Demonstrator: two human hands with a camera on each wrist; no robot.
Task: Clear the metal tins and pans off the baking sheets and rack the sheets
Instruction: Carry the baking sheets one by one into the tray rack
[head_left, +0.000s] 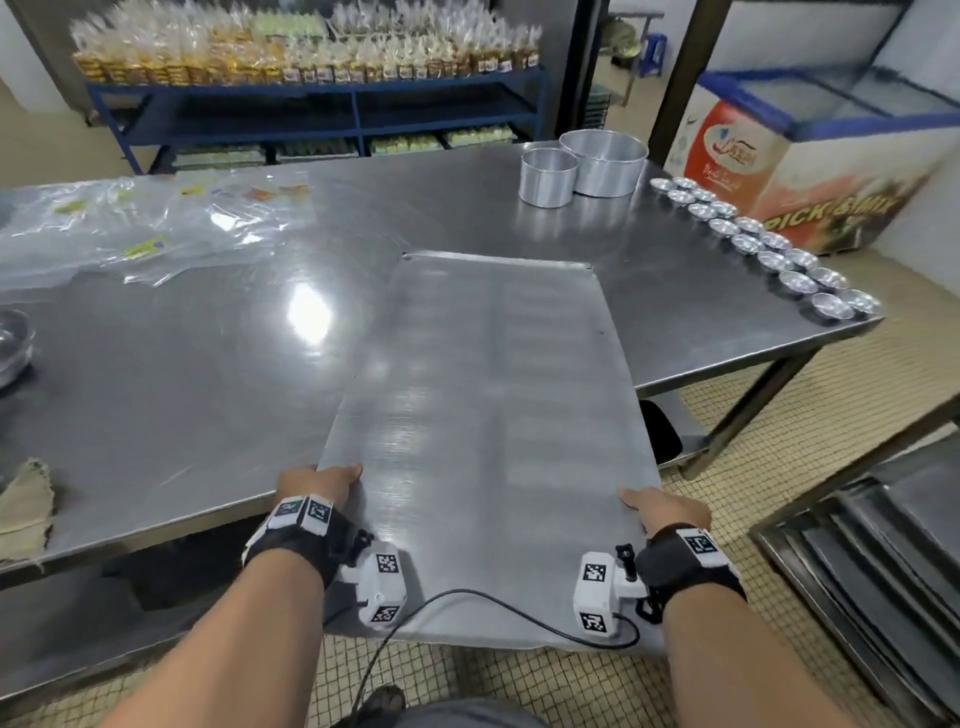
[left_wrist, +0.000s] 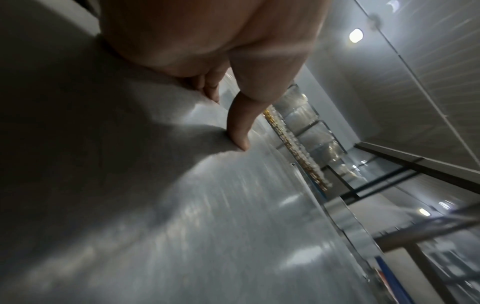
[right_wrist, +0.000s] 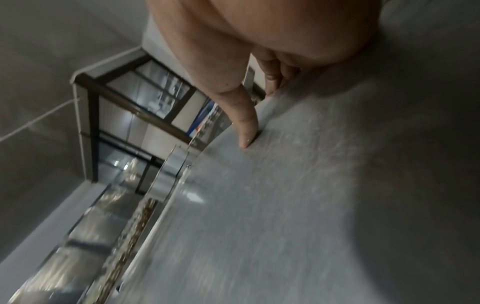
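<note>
A bare grey baking sheet (head_left: 493, 405) juts out past the near edge of the steel table (head_left: 182, 374), its far end still over the tabletop. My left hand (head_left: 319, 486) grips its left edge, thumb on top of the baking sheet (left_wrist: 182, 216) and fingers curled underneath. My right hand (head_left: 665, 506) grips the right edge the same way, thumb pressed on the baking sheet (right_wrist: 298, 205). Two round metal pans (head_left: 582, 163) stand at the table's far side. Several small metal tins (head_left: 769, 244) lie in rows along its right edge.
A rack with stacked sheets (head_left: 872, 561) stands low at the right. Clear plastic bags (head_left: 130, 218) cover the table's far left, a metal bowl (head_left: 13, 343) sits at the left edge, and a cloth (head_left: 26, 504) lies near it. A chest freezer (head_left: 810, 156) stands behind.
</note>
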